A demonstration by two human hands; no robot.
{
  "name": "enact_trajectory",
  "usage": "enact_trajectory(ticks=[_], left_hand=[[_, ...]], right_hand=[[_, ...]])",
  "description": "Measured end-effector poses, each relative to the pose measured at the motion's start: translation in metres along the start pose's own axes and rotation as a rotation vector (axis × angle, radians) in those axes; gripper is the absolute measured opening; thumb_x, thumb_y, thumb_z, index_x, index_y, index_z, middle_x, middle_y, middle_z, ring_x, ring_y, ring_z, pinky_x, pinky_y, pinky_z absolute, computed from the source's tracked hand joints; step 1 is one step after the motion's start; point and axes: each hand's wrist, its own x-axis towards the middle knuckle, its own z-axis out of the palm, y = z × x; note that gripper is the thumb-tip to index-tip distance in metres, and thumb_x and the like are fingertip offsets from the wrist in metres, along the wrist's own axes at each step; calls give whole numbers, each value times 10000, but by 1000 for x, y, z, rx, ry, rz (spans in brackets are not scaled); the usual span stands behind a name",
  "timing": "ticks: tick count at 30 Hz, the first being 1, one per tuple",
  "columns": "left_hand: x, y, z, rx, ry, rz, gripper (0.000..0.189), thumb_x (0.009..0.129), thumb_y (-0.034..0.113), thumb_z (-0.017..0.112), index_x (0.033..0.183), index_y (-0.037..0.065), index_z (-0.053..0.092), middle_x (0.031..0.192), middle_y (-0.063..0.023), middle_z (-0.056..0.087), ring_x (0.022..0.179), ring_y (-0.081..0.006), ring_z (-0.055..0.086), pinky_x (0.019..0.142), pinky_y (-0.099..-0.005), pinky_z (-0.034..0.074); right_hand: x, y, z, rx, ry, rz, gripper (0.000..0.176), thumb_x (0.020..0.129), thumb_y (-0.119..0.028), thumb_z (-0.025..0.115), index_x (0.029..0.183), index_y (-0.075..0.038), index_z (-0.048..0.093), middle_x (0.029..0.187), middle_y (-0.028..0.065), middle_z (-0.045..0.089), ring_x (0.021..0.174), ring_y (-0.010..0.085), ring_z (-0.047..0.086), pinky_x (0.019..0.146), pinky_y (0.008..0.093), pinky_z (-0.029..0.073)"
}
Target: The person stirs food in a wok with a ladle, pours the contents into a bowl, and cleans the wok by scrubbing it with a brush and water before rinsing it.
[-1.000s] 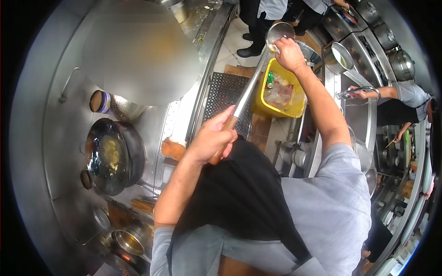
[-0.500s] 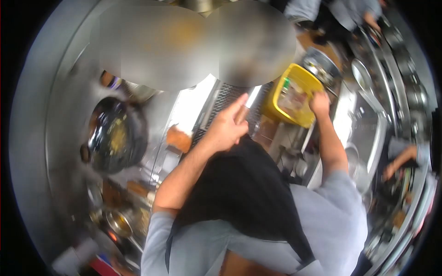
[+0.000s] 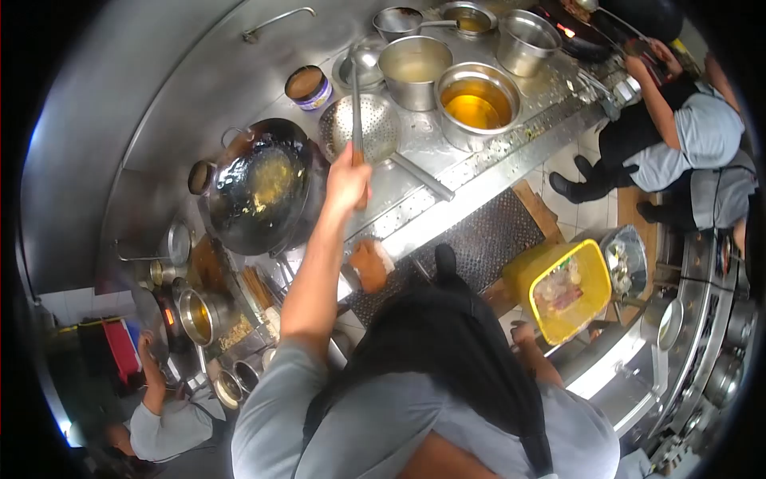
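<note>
Gripping the ladle [image 3: 357, 108] in my left hand [image 3: 348, 188], wok [image 3: 259, 188] at ten o'clock. I can't tell whether my right hand [image 3: 523, 334] is closed.

No readable text, label, brand, number or sign, the purple-banded tub's [image 3: 308, 88] print too small.

The left hand [image 3: 347, 184] holds a ladle [image 3: 357, 112] over the perforated strainer [image 3: 380, 132].
</note>
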Motion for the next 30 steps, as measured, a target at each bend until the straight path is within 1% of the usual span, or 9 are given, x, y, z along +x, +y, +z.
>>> enact_trajectory(ticks=[1, 3, 9, 10, 12, 18, 26, 29, 30], left_hand=[[45, -9, 10, 2, 63, -5, 746, 829, 41, 545, 1535, 35, 304, 620, -49, 551, 442, -158, 542, 402, -326, 430], [117, -1, 32, -54, 161, -14, 542, 846, 47, 553, 1374, -31, 459, 622, -59, 555, 431, -175, 541, 384, -341, 419], [279, -20, 73, -73, 90, -287, 72, 853, 86, 563, 853, 15, 564, 641, -85, 542, 518, -213, 567, 449, -344, 451], [287, -21, 82, -398, 67, -403, 50, 869, 78, 553, 847, 33, 554, 648, -81, 535, 504, -208, 542, 450, -334, 436], [300, -30, 90, -994, -34, -433, 86, 878, 72, 541, 796, 91, 523, 667, -53, 518, 556, -175, 534, 511, -292, 421], [242, -25, 67, -1804, -134, -289, 114, 818, 59, 580, 745, 103, 503, 672, -16, 522, 570, -131, 539, 518, -272, 414], [85, -36, -41, -1945, -409, -155, 119, 880, 69, 565, 950, -16, 522, 787, -32, 553, 588, -101, 545, 505, -251, 420], [6, -25, -100, -1798, -401, -190, 52, 882, 94, 572, 846, 84, 536, 748, 0, 560, 559, -89, 534, 468, -255, 402], [-20, -26, -116, -1738, -333, -154, 229, 898, 83, 567, 1086, -46, 548, 773, -8, 529, 566, -72, 505, 458, -232, 388]], right_hand=[[-8, -80, -104, 206, 63, 313, 399, 813, -99, 574, 1190, -7, 664, 1248, 224, 652, 1168, 277, 631, 952, 312, 511], [31, -67, -126, 674, 320, 262, 521, 841, -55, 554, 1357, 19, 537, 1273, 229, 638, 1114, 224, 639, 845, 272, 516], [29, -83, -203, 853, 283, 315, 504, 895, -133, 565, 1368, 34, 512, 1205, 148, 660, 926, 175, 612, 720, 282, 489], [24, -70, -195, 794, 200, 307, 576, 850, -31, 599, 1404, 23, 451, 1261, 153, 607, 1061, 231, 600, 923, 359, 497], [3, -95, -193, 678, 282, 215, 532, 850, -34, 604, 1363, 26, 476, 1204, 143, 615, 1023, 225, 600, 900, 356, 503], [-1, -69, -169, 667, 92, 283, 282, 870, -58, 625, 1138, 6, 566, 1058, 130, 625, 928, 212, 615, 809, 354, 515], [82, -370, -323, 411, 441, -361, 69, 886, -91, 650, 901, -36, 610, 819, 142, 636, 723, 290, 629, 686, 386, 511], [108, -515, -309, 456, 399, -796, 124, 859, -70, 676, 969, -17, 651, 974, 175, 662, 936, 363, 642, 811, 403, 521], [106, -568, -304, 413, 313, -838, 179, 828, -48, 680, 1003, -14, 658, 1042, 181, 656, 1006, 364, 621, 857, 416, 517]])
